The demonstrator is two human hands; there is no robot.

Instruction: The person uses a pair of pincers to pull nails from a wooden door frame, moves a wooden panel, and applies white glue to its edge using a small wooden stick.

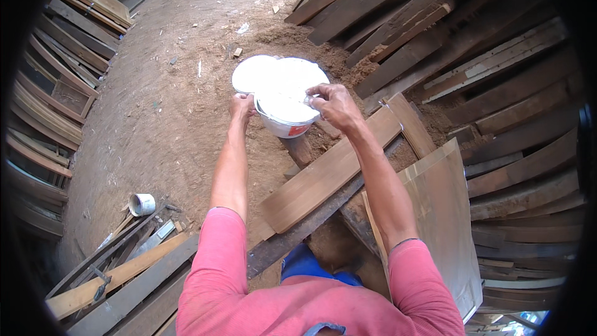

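The fingers [251, 103] of the left hand [242, 108] are curled closely around the left rim of a white bucket [275, 126], which sits between the two hands. The fingers of the right hand [336, 106] are bent inward, narrow at its right edge; I cannot tell whether they are closed on the rim or on something small and white. For steady handling, I would keep the left grip firm, the bucket level and the right wrist loose.

Count: two hands, one bucket. Just beyond the left fingers is one pale round shape [251, 73]; glare hides whether it is a lid. Nearer the body than the right fingers, one smooth brown plank [329, 177] lies slantwise on one dark beam [292, 234], with one broad wooden panel [432, 211] further right. Well back and left of the left fingers are one small white pot [143, 205] and one clamp [101, 281]. Farther out on either side stand two board stacks [528, 118], too overlapped to count singly.
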